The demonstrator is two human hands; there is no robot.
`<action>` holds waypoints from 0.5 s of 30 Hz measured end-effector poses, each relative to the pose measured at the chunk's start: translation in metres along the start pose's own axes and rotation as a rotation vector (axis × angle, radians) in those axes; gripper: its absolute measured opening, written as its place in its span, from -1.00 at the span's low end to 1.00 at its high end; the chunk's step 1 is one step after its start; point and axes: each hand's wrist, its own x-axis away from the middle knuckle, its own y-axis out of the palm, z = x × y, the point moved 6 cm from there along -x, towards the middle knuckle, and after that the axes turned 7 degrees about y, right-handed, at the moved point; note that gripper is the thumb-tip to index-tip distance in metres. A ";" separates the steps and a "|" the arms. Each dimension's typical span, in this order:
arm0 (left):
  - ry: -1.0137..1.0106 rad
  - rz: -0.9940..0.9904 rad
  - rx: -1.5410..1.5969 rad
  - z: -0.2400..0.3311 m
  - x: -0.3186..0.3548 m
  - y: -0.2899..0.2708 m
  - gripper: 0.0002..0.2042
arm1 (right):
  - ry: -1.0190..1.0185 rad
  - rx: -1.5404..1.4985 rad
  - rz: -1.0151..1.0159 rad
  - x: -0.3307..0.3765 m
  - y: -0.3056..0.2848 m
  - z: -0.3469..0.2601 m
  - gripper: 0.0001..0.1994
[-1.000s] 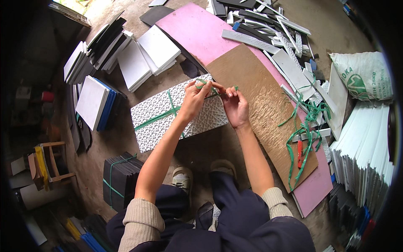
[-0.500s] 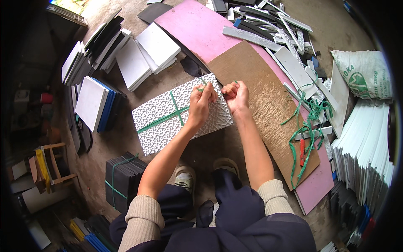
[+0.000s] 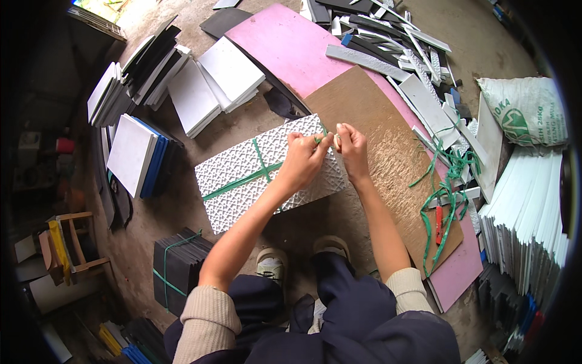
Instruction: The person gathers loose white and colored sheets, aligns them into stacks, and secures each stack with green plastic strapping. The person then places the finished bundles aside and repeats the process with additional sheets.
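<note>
Below my hands lies a white sheet with a raised pattern [image 3: 233, 167], the top of a bundle. Green plastic twine [image 3: 265, 167] crosses over it. My left hand [image 3: 305, 159] is closed in a pinch on the twine above the bundle's right end. Close beside it, my right hand [image 3: 351, 148] is closed too, fingertips almost meeting the left ones; the twine between the fingers shows only in part. A brown board [image 3: 388, 164] lies to the right, with loose green twine [image 3: 427, 212] and a red-handled cutting tool [image 3: 439, 224] on it.
A pink sheet [image 3: 273, 36] lies under the brown board. Offcut strips [image 3: 388, 36] are heaped at the far right, near a white sack [image 3: 524, 112]. Stacks of white sheets [image 3: 230, 67] stand far left. A twine-tied black stack [image 3: 176, 267] sits by my left leg.
Both hands have come slightly nearer and closer together, my left hand shifting rightward along the bundle's right end. The whole view has shifted slightly.
</note>
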 end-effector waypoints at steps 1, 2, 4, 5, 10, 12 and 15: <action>-0.008 0.021 -0.005 0.002 0.004 0.002 -0.70 | -0.075 0.018 0.048 -0.009 0.000 0.001 -0.68; -0.016 0.042 -0.009 0.004 0.008 0.004 -0.71 | -0.018 -0.071 0.024 -0.018 0.002 0.006 -0.68; -0.067 -0.007 0.042 0.001 0.014 0.006 -0.71 | 0.097 -0.248 -0.010 -0.030 0.002 0.016 -0.68; -0.082 -0.020 0.063 -0.001 0.014 0.005 -0.70 | 0.138 -0.281 -0.010 -0.034 0.003 0.021 -0.67; -0.183 0.024 0.404 -0.014 0.019 0.006 -0.67 | 0.203 -0.353 0.000 -0.038 0.004 0.033 -0.72; -0.161 0.015 0.548 -0.011 0.018 0.005 -0.65 | 0.221 -0.357 0.011 -0.037 0.002 0.035 -0.72; -0.151 0.036 0.507 -0.007 0.019 0.001 -0.66 | 0.134 -0.249 0.039 -0.036 0.002 0.035 -0.68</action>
